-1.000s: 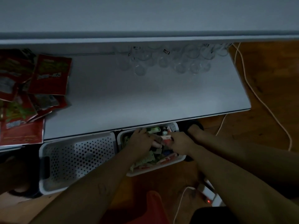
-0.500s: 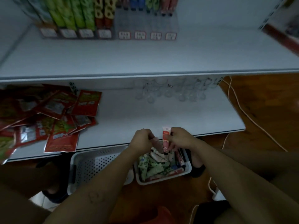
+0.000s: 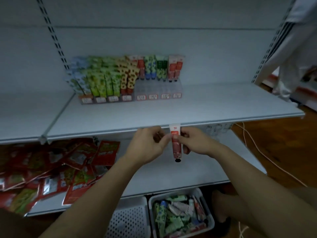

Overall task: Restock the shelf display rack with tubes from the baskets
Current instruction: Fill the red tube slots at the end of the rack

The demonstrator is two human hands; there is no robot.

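Shelf (image 3: 223, 103) carries the display rack (image 3: 157, 90) of upright tubes. On the floor below, a basket (image 3: 150, 203) holds loose tubes. Left hand (image 3: 147, 145) and right hand (image 3: 195, 143) both pinch one red tube (image 3: 175, 146), cap down, before the shelf edge.

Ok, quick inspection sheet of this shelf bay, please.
Surface: white metal upper shelf; lower shelf beneath.
Job's things: clear plastic display rack, left lanes full, right lanes filled only at the back; red-and-white tube held cap down; white perforated basket of mixed tubes on the floor.
Clutter: red foil packets heaped on the lower shelf's left.
Hands: left hand and right hand both pinch the tube.
Cables: white cable across the wooden floor, right.
Surroundings: person in white trousers, far right.
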